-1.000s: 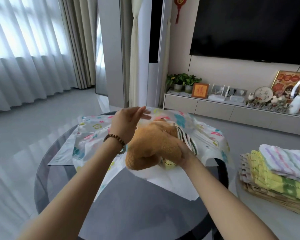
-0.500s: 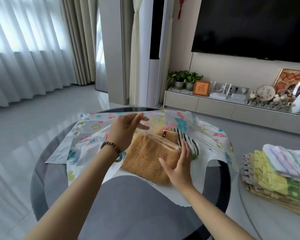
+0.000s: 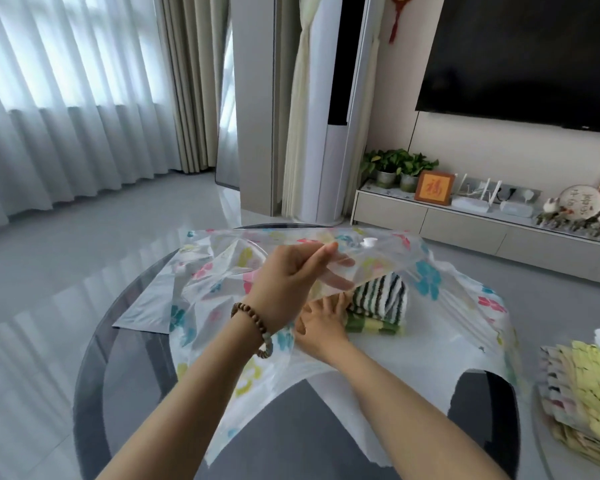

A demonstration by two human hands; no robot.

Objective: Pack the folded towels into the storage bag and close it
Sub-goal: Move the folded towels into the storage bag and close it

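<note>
While the left hand [image 3: 284,282] pinches up the top film of the storage bag [image 3: 430,282], the right hand [image 3: 321,323] lies flat inside its mouth — fingers straight, beside the striped towels [image 3: 378,299] on the worktop [image 3: 125,358].

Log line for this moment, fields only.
left hand pinches up clear flower-print plastic storage bag flap | right hand inside bag mouth | striped folded towels inside

Both bare forearms reach forward and converge. The left hand [image 3: 288,278] is raised, thumb and fingers pinching the upper sheet of the clear flower-printed plastic bag [image 3: 430,258]. A brown wooden bead bracelet [image 3: 253,327] circles its wrist. The right hand [image 3: 321,327] lies lower, partly beneath the left, fingers straight and pointing forward.
</note>
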